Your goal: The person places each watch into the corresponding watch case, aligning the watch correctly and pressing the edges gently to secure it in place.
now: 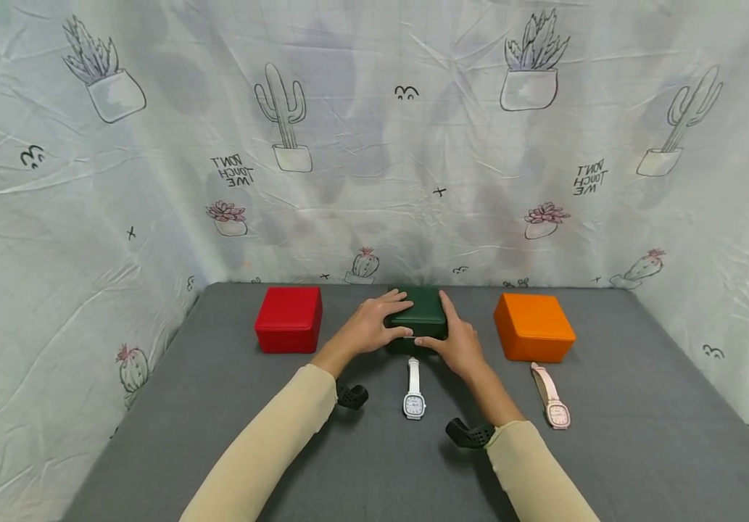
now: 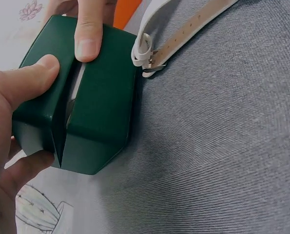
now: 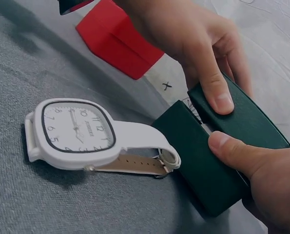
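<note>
A dark green box (image 1: pixel 421 308) sits at the back middle of the table, its lid slightly ajar with a narrow gap along the front in both wrist views. My left hand (image 1: pixel 369 324) grips the lid from the left, thumb on its front face and fingers around the side. From the right, my right hand (image 1: pixel 462 342) holds the same box, its thumb (image 2: pixel 88 41) at the gap between lid and base. Just in front of the box lies a white wristwatch (image 3: pixel 79 131), dial up, strap end near the box. The box's inside is mostly hidden.
A red box (image 1: pixel 289 319) stands to the left, an orange box (image 1: pixel 534 326) to the right. A pink-strapped wristwatch (image 1: pixel 552 399) lies in front of the orange box. The grey table (image 1: pixel 217 435) meets a patterned cloth (image 1: pixel 374 145) at the back.
</note>
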`<state>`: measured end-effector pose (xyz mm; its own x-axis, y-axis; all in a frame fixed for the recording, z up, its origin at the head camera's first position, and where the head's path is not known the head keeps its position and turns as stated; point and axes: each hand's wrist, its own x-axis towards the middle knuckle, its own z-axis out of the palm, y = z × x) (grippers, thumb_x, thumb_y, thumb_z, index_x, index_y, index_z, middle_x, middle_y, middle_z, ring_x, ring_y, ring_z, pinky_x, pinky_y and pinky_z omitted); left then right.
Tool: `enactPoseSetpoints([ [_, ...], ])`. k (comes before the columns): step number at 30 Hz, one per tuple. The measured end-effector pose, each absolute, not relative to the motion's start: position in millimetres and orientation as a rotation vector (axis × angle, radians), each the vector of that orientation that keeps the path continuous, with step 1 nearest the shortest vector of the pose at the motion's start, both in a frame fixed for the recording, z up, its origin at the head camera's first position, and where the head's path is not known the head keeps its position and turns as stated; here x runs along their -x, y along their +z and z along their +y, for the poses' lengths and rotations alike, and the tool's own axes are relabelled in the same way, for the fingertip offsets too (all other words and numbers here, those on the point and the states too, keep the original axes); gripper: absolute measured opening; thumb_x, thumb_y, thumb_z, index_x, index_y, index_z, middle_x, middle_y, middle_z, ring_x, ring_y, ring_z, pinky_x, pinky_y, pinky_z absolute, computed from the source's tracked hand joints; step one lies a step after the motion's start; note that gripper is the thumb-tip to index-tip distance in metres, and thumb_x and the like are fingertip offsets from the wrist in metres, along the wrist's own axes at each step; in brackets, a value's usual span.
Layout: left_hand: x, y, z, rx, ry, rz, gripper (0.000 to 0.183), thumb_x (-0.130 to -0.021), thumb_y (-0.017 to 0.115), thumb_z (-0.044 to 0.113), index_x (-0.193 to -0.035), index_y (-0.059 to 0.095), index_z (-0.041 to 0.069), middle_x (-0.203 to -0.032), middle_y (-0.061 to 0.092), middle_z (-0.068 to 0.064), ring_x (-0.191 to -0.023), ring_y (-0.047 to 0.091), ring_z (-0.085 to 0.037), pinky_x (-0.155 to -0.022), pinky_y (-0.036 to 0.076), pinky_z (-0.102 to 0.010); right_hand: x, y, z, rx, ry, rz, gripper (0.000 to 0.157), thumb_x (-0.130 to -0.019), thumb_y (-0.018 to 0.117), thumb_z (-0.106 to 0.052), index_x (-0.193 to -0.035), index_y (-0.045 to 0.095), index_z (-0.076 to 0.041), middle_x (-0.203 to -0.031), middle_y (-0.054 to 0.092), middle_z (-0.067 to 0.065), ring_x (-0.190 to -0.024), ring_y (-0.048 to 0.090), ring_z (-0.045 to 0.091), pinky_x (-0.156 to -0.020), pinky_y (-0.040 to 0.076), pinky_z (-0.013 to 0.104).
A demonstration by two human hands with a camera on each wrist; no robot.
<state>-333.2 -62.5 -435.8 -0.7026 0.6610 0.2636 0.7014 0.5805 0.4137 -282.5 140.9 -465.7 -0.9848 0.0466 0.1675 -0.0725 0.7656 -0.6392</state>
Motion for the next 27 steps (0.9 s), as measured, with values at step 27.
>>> enactPoseSetpoints([
  [27,345.8,-414.6,-58.8,1.213,-0.832,-2.641,0.049,-0.092,0.064,0.037,-0.138,0.056,0.020,-0.141,0.055,-0.007,-0.133,0.051,-0.025,-0.111,0.038,-0.052,285.4,-462.0,142.8,-0.034,1.093,-2.796,0.116,-0.075,0.083,-0.035,-0.157,0.002,-0.019,-0.139,0.053,0.024,-0.120,0.057,0.038,-0.100,0.045,0.054],
])
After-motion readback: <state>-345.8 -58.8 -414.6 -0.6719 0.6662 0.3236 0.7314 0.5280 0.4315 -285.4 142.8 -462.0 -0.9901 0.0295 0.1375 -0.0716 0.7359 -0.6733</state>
